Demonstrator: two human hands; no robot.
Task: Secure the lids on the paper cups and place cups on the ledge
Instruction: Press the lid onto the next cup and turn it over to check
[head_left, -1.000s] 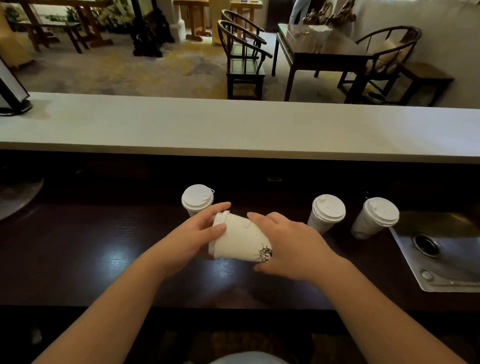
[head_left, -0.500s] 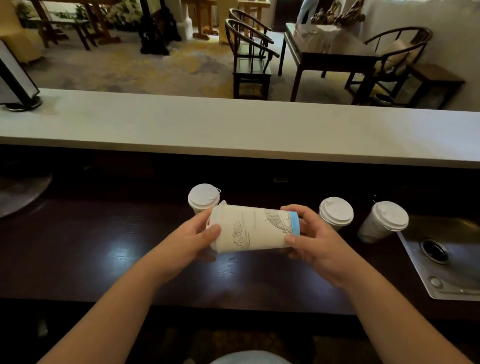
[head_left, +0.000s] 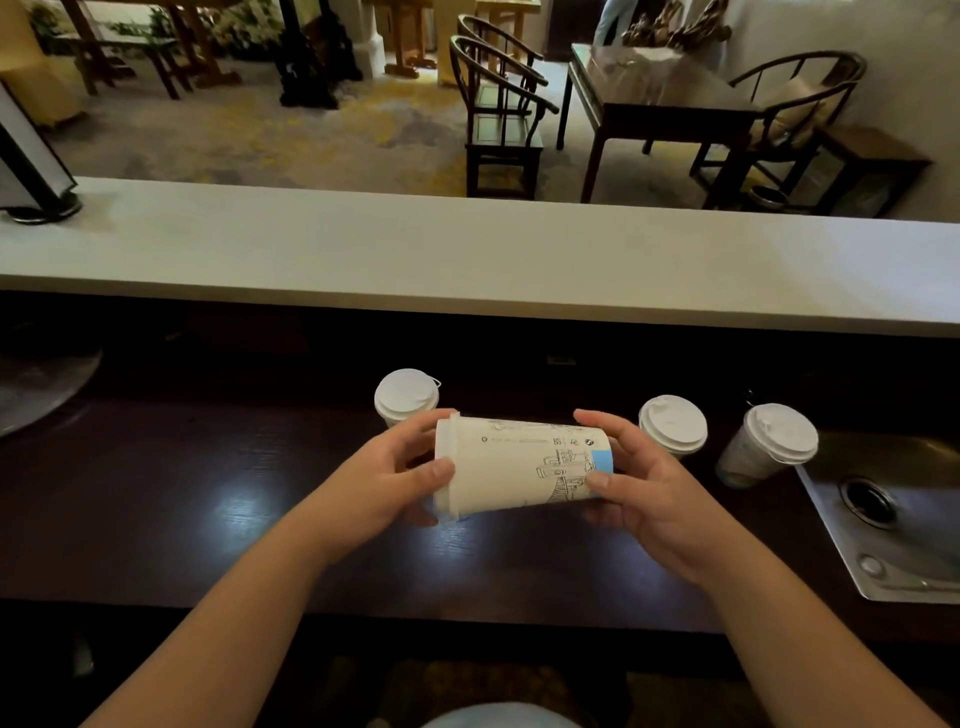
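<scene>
Both hands (head_left: 384, 473) grip cup (head_left: 514, 465) sideways; ledge (head_left: 467, 254) bare.

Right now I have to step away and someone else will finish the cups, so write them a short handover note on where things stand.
Left hand grips the lid end of the held cup; right hand grips its base end. The cup lies sideways above the dark counter, lid on.
Three more lidded cups stand on the counter: left cup, middle cup, right cup beside the sink.
Done: lids sit on all four cups; how firmly cannot be told.
Left: no cup is on the white ledge yet; stand the held cup upright there, then move the other three.
</scene>
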